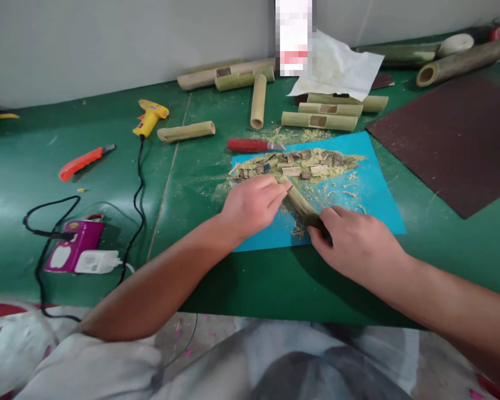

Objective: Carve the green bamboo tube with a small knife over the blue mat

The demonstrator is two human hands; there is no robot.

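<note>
Both hands grip one bamboo stick [300, 204] over the blue mat [370, 194]: left hand [250, 206] fingers pinching its top, right hand [354, 244] wrapped around the dark lower end (knife handle maybe?). Shavings pile [295, 164] is already big, stick looks partly carved.
</note>
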